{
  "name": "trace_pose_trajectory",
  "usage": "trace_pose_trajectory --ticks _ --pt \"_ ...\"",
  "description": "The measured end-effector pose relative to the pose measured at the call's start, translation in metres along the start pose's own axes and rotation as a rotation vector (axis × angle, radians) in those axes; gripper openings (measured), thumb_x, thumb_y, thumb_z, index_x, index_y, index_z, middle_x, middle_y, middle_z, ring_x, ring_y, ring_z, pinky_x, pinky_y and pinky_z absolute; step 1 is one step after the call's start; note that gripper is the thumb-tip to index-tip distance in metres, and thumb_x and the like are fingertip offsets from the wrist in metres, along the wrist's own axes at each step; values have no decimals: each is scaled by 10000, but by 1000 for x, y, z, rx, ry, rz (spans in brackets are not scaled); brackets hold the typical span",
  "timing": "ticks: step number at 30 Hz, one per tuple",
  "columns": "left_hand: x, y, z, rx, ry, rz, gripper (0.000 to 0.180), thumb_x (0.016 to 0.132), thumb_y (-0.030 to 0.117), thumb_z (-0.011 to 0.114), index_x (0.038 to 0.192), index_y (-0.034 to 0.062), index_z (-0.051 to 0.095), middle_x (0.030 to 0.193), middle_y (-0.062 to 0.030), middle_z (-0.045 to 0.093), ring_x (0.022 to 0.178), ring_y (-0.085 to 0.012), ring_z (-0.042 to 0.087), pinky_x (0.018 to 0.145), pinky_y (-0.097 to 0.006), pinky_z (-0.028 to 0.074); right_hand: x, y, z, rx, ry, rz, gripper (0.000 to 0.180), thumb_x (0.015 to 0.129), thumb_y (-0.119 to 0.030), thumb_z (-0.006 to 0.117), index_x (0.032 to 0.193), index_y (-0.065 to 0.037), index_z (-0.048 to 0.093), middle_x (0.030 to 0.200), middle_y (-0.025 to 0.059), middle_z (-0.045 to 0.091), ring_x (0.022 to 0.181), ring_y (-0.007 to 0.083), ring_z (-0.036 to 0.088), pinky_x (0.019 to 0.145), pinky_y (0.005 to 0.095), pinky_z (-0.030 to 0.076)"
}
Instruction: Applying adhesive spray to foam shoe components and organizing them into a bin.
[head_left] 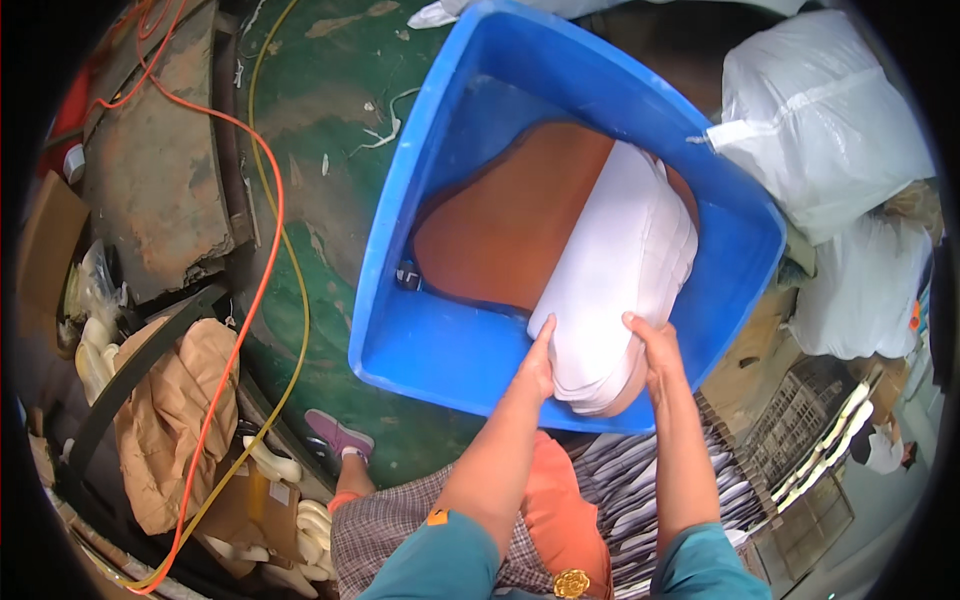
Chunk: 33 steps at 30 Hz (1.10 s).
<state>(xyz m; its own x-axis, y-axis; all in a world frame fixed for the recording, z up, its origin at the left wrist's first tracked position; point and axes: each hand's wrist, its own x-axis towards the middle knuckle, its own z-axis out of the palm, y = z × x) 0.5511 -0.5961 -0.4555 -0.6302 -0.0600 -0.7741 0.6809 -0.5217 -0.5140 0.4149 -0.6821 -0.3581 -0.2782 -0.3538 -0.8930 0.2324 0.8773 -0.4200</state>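
White stack (620, 280): flat white pieces, held over the near rim of the blue tub (430, 170).
Long axis: from the hands away, leaning right.
Left hand (540, 362): fingers press its left edge.
Right hand (658, 350): fingers clasp its right edge.

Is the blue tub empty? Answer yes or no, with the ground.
No: the blue tub holds a stack of white pieces on orange-brown material, gripped by the left hand and right hand.

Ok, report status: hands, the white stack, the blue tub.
Left hand and right hand both grip the white stack. Stack tilted over the near rim of the blue tub, atop brown sheets. Nothing blocking.
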Motion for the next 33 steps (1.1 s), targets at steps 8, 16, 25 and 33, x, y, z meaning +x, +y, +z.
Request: trace_pose_trajectory --ticks 8,16,25,33 --pt "-22 -45 3 -243 -140 168 572 828 406 544 1262 58 415 1232 -125 496 1116 -291 485 955 -438 385 -18 -20 0 25 -87 -12 660 651 -107 733 1185 119 418 1092 212 549 969 302 559 856 382 456" --pt "-139 -64 27 -72 -72 339 534 799 125 572 1266 -7 351 1192 -171 485 1087 -300 499 917 -421 442 -104 -22 -29 114 -43 59 591 732 -155 642 1220 79 404 1143 162 531 1015 260 534 891 347 422" --pt "-362 -95 72 245 0 712 504 730 88 667 1173 -12 447 1050 -116 574 938 -209 569 819 -323 475 -297 -28 6 375 -220 96 538 807 -314 537 1247 -27 418 1215 131 497 1085 272 492 928 386 399" --pt "-582 -146 50 99 -203 1104 581 733 128 657 1229 14 377 1130 -102 512 1021 -184 516 870 -332 442 -508 -67 86 29 -681 -177 621 837 -414 479 1310 -42 330 1278 121 432 1159 245 419 982 376 331"
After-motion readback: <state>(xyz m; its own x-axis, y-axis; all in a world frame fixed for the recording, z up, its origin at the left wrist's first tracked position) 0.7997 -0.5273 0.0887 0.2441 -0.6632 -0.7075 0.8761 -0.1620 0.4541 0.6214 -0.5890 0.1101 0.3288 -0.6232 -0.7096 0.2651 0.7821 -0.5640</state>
